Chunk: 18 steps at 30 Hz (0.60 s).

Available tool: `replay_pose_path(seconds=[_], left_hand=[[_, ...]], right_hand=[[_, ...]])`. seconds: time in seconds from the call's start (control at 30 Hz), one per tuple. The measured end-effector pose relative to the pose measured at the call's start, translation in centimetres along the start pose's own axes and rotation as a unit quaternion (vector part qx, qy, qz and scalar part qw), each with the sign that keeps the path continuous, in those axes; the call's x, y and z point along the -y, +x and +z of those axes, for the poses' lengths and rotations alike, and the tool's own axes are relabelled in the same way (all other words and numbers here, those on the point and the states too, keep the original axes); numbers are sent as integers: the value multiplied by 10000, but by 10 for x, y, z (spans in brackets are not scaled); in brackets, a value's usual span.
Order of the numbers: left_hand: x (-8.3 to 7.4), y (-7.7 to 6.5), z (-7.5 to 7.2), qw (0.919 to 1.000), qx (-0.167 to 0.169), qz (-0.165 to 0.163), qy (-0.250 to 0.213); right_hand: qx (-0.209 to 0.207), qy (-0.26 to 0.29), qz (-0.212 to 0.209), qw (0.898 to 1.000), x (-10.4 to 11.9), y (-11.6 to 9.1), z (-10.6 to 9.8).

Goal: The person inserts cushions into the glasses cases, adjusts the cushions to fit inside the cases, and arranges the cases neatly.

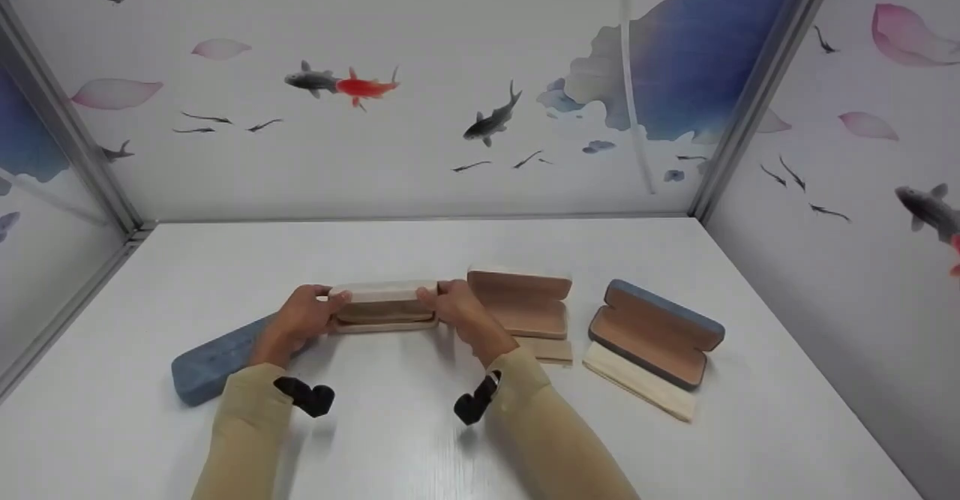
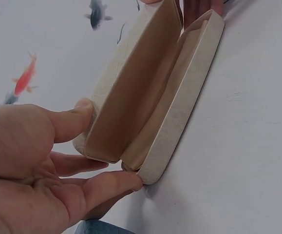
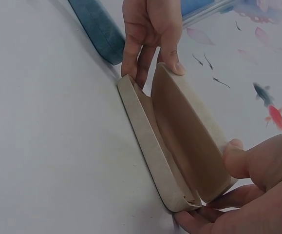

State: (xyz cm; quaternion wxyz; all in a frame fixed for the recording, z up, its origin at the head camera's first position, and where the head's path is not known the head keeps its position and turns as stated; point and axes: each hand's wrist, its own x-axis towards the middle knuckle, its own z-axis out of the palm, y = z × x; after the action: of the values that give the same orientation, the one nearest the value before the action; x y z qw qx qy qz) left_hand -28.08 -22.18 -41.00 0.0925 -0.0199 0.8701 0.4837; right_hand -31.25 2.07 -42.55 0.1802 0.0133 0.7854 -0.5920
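A cream glasses case (image 1: 384,291) stands partly open on the white table (image 1: 405,425), its tan inside facing me. A folded beige cloth (image 2: 172,92) lies along its lower half. At the left end my left hand (image 1: 302,314) grips the case, thumb on the lid and fingers by the base. My right hand (image 1: 463,311) holds the opposite end the same way, its thumb (image 3: 235,156) on the lid's edge. Beside my left hand lies a closed blue glasses case (image 1: 214,361), partly hidden behind the wrist.
Right of my right hand, another cream glasses case (image 1: 525,288) stands open, a folded beige cloth (image 1: 551,351) before it. Farther right is an open blue glasses case (image 1: 652,339) with a folded cream cloth (image 1: 637,381) along its front. Printed walls (image 1: 420,178) enclose the table.
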Motion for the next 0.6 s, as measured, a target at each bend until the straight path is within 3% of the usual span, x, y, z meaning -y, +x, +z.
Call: replay_pose_path(seconds=[0.27, 0.6], left_hand=[[4, -2, 3, 9993, -98, 234, 261], [8, -3, 5, 9989, -120, 189, 424]], right_hand=[[-184, -218, -136, 9995, -2, -1, 3], [-399, 38, -364, 9985, -7, -3, 11]])
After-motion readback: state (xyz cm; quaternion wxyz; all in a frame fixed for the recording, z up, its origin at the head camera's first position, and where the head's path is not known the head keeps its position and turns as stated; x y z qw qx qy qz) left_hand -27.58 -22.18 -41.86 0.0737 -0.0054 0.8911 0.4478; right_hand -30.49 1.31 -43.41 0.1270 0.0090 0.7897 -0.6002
